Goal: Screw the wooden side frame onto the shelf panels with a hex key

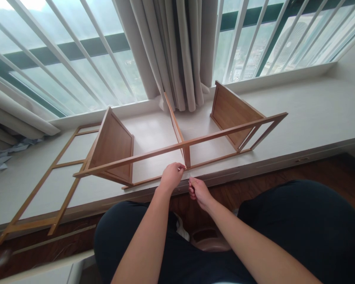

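A brown wooden shelf frame (148,155) with several panels lies on the white window ledge. My left hand (173,176) is closed in a pinch at the front lower rail (221,157), right beside the foot of the middle panel (175,122). What its fingertips hold is hidden. Just right of it and nearer to me, my right hand (199,191) has its fingers curled round a thin metal rod (189,173), whose tip points up toward that joint. The rod is too small to tell its exact kind.
On the left, a ladder-like wooden frame (56,165) lies across the ledge (307,106), its end sticking out past the edge. Grey curtains (180,51) hang behind the middle panel. Barred windows are at the back. My knees flank a brownish object (210,240) on the floor.
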Tool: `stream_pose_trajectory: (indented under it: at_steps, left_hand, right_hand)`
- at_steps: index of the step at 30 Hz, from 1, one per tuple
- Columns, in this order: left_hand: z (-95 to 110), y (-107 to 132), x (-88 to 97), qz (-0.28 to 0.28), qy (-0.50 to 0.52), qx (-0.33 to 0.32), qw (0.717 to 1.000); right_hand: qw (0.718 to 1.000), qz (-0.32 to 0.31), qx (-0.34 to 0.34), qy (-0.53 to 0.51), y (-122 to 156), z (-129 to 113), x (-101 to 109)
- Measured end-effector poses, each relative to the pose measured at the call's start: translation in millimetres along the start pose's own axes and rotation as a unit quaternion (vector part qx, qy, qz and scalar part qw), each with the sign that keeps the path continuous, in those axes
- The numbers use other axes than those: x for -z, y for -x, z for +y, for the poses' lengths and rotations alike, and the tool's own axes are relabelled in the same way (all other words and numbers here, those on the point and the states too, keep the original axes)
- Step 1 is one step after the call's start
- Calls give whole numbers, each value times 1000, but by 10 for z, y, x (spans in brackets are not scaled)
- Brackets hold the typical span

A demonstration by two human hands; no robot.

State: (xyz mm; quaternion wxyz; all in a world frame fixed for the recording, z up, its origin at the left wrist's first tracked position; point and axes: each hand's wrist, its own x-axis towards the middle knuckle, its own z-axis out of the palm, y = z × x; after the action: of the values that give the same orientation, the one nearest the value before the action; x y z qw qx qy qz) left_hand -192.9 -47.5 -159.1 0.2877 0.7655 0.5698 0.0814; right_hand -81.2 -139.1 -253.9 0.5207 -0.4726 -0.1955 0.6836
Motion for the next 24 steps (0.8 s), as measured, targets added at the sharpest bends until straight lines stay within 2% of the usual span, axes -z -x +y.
stream_pose_trajectory:
  at_steps: [14,24]
  left_hand:
    - [20,30,6,-4,-12,-7,1000]
    - [23,49,14,-13,-14,-18,1000]
  right_hand:
    - [1000,-15,-7,8,-2,18,-7]
    - [994,28,35,95,8,1,-4]
